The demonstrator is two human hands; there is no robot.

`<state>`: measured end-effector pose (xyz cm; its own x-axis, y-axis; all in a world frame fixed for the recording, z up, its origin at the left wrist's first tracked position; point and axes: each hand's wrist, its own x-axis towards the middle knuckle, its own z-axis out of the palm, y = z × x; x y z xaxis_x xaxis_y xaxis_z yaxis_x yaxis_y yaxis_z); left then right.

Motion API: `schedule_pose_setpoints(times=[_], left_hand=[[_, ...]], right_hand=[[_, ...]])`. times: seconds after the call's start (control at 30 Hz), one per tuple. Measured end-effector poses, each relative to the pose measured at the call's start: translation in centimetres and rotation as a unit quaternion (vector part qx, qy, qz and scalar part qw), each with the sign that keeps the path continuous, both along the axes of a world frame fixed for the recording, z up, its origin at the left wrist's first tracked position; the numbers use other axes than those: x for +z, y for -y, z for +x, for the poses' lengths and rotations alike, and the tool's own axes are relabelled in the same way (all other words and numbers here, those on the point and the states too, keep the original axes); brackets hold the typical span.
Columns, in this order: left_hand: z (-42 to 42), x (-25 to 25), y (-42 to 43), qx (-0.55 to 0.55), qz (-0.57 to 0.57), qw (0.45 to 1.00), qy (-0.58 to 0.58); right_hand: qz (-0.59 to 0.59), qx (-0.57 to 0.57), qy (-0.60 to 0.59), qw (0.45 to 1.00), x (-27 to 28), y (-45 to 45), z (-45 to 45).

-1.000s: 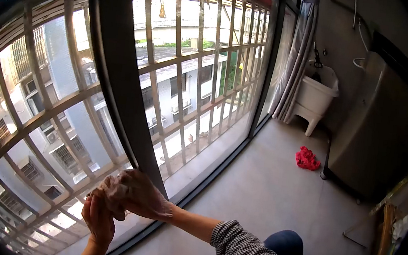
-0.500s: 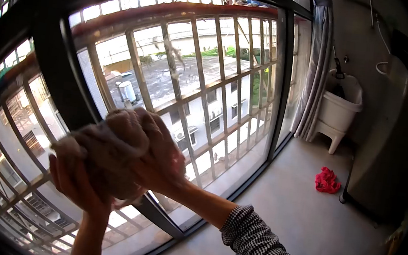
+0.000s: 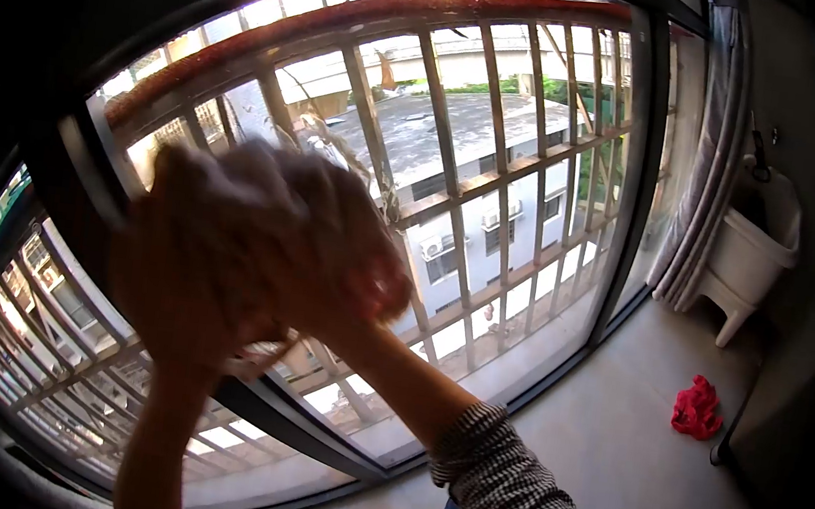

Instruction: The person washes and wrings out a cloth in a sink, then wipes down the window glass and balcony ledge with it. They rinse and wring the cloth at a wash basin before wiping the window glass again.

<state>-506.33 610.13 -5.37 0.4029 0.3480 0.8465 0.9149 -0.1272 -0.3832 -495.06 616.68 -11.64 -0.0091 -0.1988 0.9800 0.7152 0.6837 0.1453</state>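
Observation:
Both my hands are raised in front of the window, close together around a bunched, brownish cloth (image 3: 219, 188). My left hand (image 3: 162, 292) grips it from the lower left side. On the right, my right hand (image 3: 332, 256) is closed over the bundle, its wrist coming in from a rolled-up checked sleeve. Motion blur and shadow smear the fingers and the folds. A loose bit of fabric hangs below the hands. Behind them is the window glass (image 3: 563, 302) in its dark frame (image 3: 637, 180); I cannot tell whether the cloth touches it.
Metal bars (image 3: 479, 152) stand outside the glass, with a building beyond. To the right are a grey curtain (image 3: 714, 169) and a white tub (image 3: 755, 244) on a stand. A crumpled red bag or cloth (image 3: 697, 408) lies on the pale floor (image 3: 576, 455).
My hands have moved up with the cloth and now look darker and more blurred. The view has shifted, so the curtain, tub and red item appear farther right.

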Motion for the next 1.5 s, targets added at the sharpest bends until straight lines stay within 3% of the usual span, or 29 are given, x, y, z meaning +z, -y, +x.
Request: schedule_pose_setpoints(times=[0.07, 0.13, 0.23, 0.33, 0.37, 0.47, 0.53, 0.6, 0.67, 0.73, 0.77, 0.8, 0.83, 0.87, 0.97, 1.03, 1.07, 1.1, 1.17, 1.2, 1.3, 1.43, 1.47, 1.5], left_hand=[[0.1, -5.7, -0.1, -0.001, 0.040, 0.996, -0.080], [0.3, -10.8, 0.0, -0.023, 0.004, 0.993, -0.116], [0.3, -12.0, 0.4, 0.060, -0.066, 0.982, -0.165], [0.4, -8.0, -1.8, 0.116, 0.073, 0.981, -0.139], [0.7, -5.1, -2.2, 0.080, 0.076, 0.992, -0.064], [2.2, 3.7, -2.4, 0.012, 0.183, 0.981, -0.060], [3.9, 6.3, -3.6, -0.035, 0.215, 0.974, -0.057], [5.9, 4.9, -4.4, -0.086, 0.177, 0.980, -0.011], [6.9, 1.8, -4.6, -0.117, 0.155, 0.981, -0.009], [6.9, -2.8, -3.2, -0.180, 0.076, 0.980, -0.025], [6.6, -5.9, -2.5, -0.154, 0.023, 0.987, -0.038], [5.1, -9.7, -2.3, -0.109, 0.019, 0.987, -0.116], [3.9, -12.8, -1.4, -0.076, -0.063, 0.983, -0.152], [1.6, -16.9, -1.7, -0.121, -0.015, 0.973, -0.195], [1.8, -16.5, -1.1, -0.053, -0.067, 0.985, -0.153], [2.5, -13.1, -1.0, 0.029, -0.132, 0.984, -0.116], [1.3, -12.0, -1.6, 0.026, 0.031, 0.987, -0.156], [0.8, -10.0, -2.5, 0.043, 0.092, 0.984, -0.146], [1.5, -3.1, -2.4, 0.073, 0.122, 0.987, -0.074], [1.7, 0.4, -2.2, 0.034, 0.167, 0.983, -0.070], [3.6, 6.8, -3.5, -0.056, 0.253, 0.965, -0.048], [5.7, 4.2, -3.7, -0.179, 0.219, 0.958, -0.049], [5.3, 2.2, -3.6, -0.180, 0.160, 0.970, -0.048], [4.9, -1.1, -3.3, -0.136, 0.133, 0.980, -0.052]], right_hand=[[-0.064, -0.031, 0.076, 0.995, -5.6, 0.4, 2.5], [-0.117, -0.058, 0.141, 0.981, -8.4, 1.5, 5.4], [-0.154, -0.114, 0.198, 0.961, -7.3, 3.3, 8.5], [-0.110, -0.155, 0.179, 0.965, -0.5, 4.2, 9.2], [-0.074, -0.141, 0.125, 0.979, 1.7, 3.9, 9.1], [0.040, -0.124, 0.016, 0.991, 5.6, -1.0, 8.1], [-0.043, 0.107, -0.040, 0.993, 8.2, -2.0, 8.9], [-0.045, -0.009, -0.060, 0.997, 7.6, -1.3, 9.4], [-0.070, -0.072, -0.125, 0.987, 4.8, -1.9, 8.4], [-0.120, -0.191, -0.063, 0.972, -2.8, -2.8, 7.9], [-0.105, -0.135, -0.066, 0.983, -6.3, -1.0, 8.1], [-0.328, -0.073, 0.084, 0.938, -8.0, 0.6, 9.1], [-0.327, -0.052, 0.035, 0.943, -12.9, -1.7, 8.7], [-0.322, -0.028, -0.014, 0.946, -17.8, -3.9, 8.2], [-0.304, -0.030, -0.003, 0.952, -15.0, -1.4, 9.0], [-0.279, -0.025, 0.024, 0.960, -12.5, -0.6, 9.1], [-0.254, -0.022, 0.045, 0.966, -9.9, -1.6, 9.0], [-0.229, -0.018, 0.066, 0.971, -7.0, -2.7, 8.8], [-0.076, -0.086, 0.032, 0.993, -0.7, -1.8, 8.9], [-0.018, -0.074, 0.001, 0.997, 3.5, -1.4, 8.8], [-0.012, -0.024, -0.055, 0.998, 10.0, -1.7, 9.8], [-0.005, -0.043, -0.087, 0.995, 7.7, -2.5, 9.2], [-0.060, -0.034, -0.060, 0.996, 5.2, -2.7, 9.2], [-0.021, -0.102, -0.050, 0.993, 1.4, -3.3, 9.0]])
